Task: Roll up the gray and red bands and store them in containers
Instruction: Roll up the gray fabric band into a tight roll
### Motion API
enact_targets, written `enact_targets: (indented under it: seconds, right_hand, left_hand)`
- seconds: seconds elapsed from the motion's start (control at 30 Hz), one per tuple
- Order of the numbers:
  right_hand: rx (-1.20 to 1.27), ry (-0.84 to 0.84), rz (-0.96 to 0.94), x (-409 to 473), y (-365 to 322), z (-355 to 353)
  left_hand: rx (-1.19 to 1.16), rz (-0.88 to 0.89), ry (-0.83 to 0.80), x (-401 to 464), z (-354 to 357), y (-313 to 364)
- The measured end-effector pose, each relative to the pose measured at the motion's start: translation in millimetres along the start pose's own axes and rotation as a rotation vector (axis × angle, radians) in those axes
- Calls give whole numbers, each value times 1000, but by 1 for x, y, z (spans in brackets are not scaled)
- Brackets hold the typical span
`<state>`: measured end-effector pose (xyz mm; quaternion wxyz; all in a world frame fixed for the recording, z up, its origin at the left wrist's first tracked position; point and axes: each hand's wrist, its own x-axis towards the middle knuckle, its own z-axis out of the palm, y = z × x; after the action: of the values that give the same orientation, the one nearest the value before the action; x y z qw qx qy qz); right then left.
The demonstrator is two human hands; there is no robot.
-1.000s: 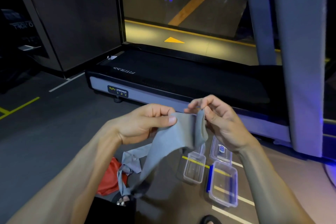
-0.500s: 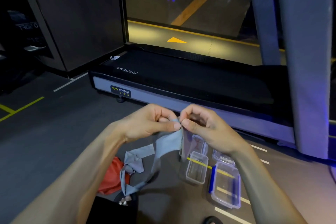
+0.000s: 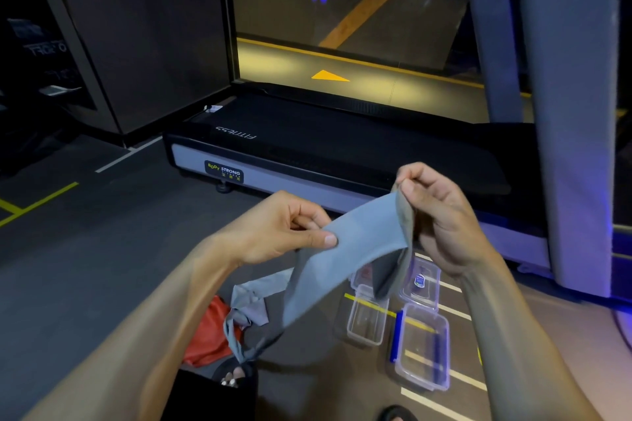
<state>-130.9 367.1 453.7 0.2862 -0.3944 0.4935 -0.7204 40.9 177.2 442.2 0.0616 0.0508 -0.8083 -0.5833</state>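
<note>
The gray band (image 3: 345,260) is held up in the air between both hands, above the floor (image 3: 102,249) in front of a treadmill (image 3: 342,154). The left hand (image 3: 284,229) pinches one edge between thumb and curled fingers, while the right hand (image 3: 441,212) pinches the top corner of the other end, its fingers curled round the fabric. From there the band trails down and left to a crumpled tail that lies partly over the red band (image 3: 208,335) on the floor, near a sandaled foot (image 3: 236,376). Two clear open containers, a smaller one (image 3: 366,321) and a larger one (image 3: 422,349), sit on the floor just beside each other, under the right hand, with what looks like a lid (image 3: 422,280) behind them. Rolling seems barely begun, so the job now, in my judgement, is to square up the free end, flatten it so both edges align, and turn it tightly over itself (a loose first turn will likely telescope later). Keeping light tension with the left hand should stop twists travelling up from the tangled tail.
</note>
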Motion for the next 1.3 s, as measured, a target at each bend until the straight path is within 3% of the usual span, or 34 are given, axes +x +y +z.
enact_targets:
  seconds: [0.3, 0.63, 0.83, 1.03, 1.3]
  right_hand:
    - [-138, 15, -8, -5, 0, -14]
    - [-286, -21, 12, -11, 4, -19]
    - [-29, -111, 12, -10, 14, -6]
    - [143, -150, -17, -7, 11, 20]
    - [-289, -273, 28, -3, 24, 41]
  left_hand:
    - [22, -36, 42, 0, 0, 0]
    - [-57, -72, -71, -2, -1, 4]
    - [-455, -43, -155, -3, -2, 6]
    - [-457, -26, -118, 3, 2, 2]
    - [-238, 6, -103, 5, 2, -5]
